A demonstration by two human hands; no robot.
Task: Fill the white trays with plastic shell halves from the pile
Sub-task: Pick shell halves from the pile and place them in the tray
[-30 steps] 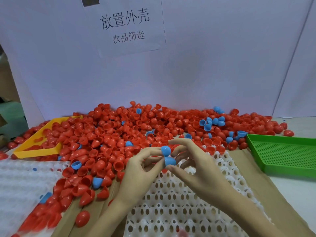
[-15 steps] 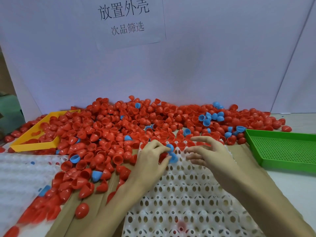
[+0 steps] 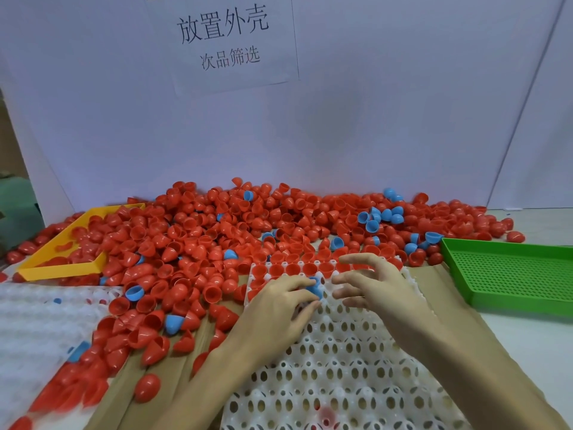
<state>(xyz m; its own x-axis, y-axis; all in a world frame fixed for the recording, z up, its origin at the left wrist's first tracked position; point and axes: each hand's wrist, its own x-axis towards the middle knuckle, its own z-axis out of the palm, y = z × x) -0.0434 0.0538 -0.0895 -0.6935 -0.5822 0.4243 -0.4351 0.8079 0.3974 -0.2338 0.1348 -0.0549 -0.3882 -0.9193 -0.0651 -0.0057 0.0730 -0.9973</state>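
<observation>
A large pile of red shell halves (image 3: 217,243) with a few blue ones spreads across the table's back. A white perforated tray (image 3: 341,352) lies in front of me; its far rows hold red halves. My left hand (image 3: 279,308) pinches a blue shell half (image 3: 316,288) over a cell in the tray's second or third row. My right hand (image 3: 372,287) hovers just to the right with loosely spread fingers, holding nothing.
A yellow tray (image 3: 62,268) lies half buried at the left. A green mesh tray (image 3: 511,274) sits at the right. Another white tray (image 3: 31,321) lies at the left front. Brown cardboard (image 3: 440,290) lies under the white tray. A paper sign (image 3: 229,38) hangs on the white backdrop.
Both hands came down from above the tray to its far rows. The right hand let go of the blue shell halves; the left hand now holds a blue one alone at the tray.
</observation>
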